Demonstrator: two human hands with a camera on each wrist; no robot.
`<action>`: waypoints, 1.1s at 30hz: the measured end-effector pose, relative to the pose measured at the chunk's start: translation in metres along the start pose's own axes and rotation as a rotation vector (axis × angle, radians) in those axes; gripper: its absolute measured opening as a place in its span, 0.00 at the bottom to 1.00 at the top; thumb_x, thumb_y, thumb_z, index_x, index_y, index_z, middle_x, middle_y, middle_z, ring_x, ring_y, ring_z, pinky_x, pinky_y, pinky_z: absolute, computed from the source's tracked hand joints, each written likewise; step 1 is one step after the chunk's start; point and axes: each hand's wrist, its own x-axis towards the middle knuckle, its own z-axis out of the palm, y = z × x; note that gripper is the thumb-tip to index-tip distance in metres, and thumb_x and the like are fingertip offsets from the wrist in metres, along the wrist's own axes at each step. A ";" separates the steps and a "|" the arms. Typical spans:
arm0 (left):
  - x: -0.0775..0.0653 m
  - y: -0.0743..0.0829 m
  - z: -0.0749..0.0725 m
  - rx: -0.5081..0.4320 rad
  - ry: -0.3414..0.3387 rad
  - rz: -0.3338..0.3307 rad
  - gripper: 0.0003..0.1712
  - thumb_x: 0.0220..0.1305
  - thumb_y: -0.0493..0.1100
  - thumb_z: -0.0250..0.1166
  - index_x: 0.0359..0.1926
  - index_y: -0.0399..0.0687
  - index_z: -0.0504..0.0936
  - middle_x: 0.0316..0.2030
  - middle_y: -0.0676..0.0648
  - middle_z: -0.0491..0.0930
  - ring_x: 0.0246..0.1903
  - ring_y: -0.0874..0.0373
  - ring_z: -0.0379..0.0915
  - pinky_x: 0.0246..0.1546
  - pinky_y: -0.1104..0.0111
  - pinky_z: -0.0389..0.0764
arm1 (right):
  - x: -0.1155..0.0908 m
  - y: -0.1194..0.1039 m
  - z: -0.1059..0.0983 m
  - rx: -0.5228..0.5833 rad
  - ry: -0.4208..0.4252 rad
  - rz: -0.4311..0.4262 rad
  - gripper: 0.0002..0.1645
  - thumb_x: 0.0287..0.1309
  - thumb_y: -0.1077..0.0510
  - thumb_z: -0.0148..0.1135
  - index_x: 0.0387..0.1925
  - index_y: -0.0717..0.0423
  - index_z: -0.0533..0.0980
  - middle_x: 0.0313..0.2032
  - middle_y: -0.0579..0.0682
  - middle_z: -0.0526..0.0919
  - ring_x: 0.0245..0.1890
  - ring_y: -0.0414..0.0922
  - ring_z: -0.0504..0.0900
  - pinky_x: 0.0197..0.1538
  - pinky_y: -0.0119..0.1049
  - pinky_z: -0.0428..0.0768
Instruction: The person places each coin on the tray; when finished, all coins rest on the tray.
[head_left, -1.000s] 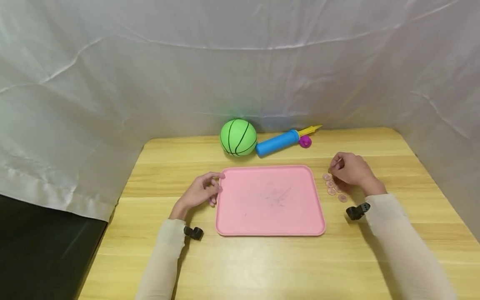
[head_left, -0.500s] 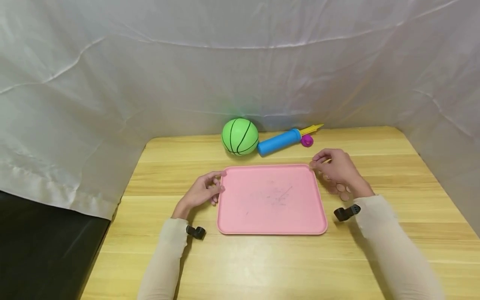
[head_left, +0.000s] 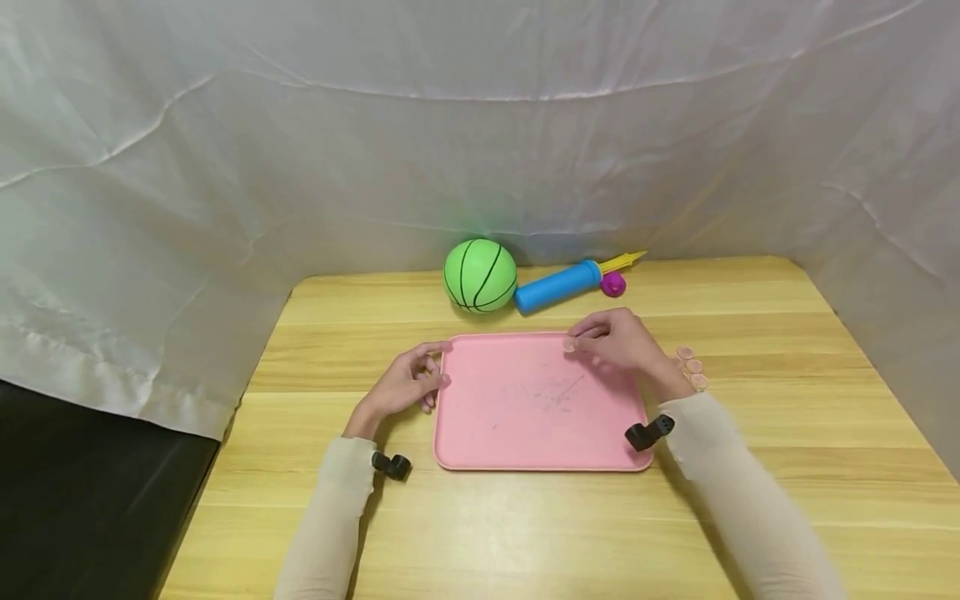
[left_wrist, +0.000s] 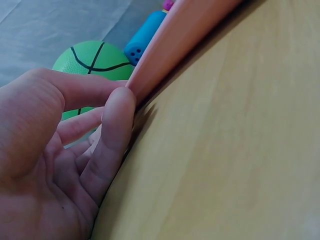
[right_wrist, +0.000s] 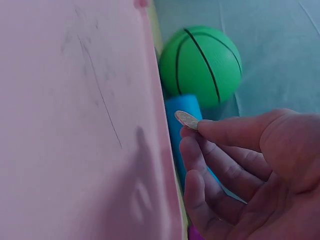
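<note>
Beside the loose-fingered left hand [head_left: 401,383], and touching it, lies the pink tray [head_left: 517,425]. Above it, the right hand [head_left: 618,342] pinches one coin [right_wrist: 186,120]: the coin-handling step, I'd judge, and the next move calls for a steady touch.
</note>
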 end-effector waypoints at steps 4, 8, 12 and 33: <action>0.000 0.000 0.000 -0.008 -0.005 0.002 0.36 0.74 0.32 0.66 0.80 0.44 0.70 0.37 0.44 0.79 0.23 0.59 0.77 0.21 0.70 0.88 | 0.007 -0.007 0.016 0.006 -0.037 -0.025 0.14 0.70 0.58 0.73 0.51 0.61 0.89 0.45 0.61 0.94 0.40 0.53 0.92 0.38 0.36 0.91; -0.001 0.000 -0.001 -0.012 -0.004 0.003 0.36 0.74 0.32 0.65 0.80 0.44 0.69 0.36 0.45 0.79 0.23 0.59 0.77 0.21 0.70 0.88 | 0.013 -0.015 0.029 0.019 -0.059 -0.036 0.14 0.69 0.55 0.75 0.50 0.59 0.90 0.44 0.59 0.94 0.37 0.50 0.91 0.34 0.33 0.88; -0.001 0.000 -0.001 -0.011 0.000 0.005 0.37 0.75 0.32 0.65 0.81 0.45 0.68 0.36 0.45 0.78 0.23 0.59 0.77 0.21 0.70 0.88 | 0.017 -0.024 0.040 0.049 -0.066 -0.019 0.14 0.68 0.54 0.77 0.51 0.57 0.90 0.44 0.57 0.94 0.36 0.49 0.89 0.33 0.32 0.86; 0.002 -0.002 -0.001 0.007 0.013 0.010 0.38 0.74 0.32 0.65 0.82 0.45 0.68 0.38 0.42 0.79 0.23 0.57 0.77 0.20 0.69 0.87 | 0.040 -0.043 0.094 0.106 -0.095 -0.044 0.14 0.62 0.53 0.82 0.45 0.55 0.90 0.40 0.52 0.94 0.38 0.43 0.88 0.40 0.30 0.86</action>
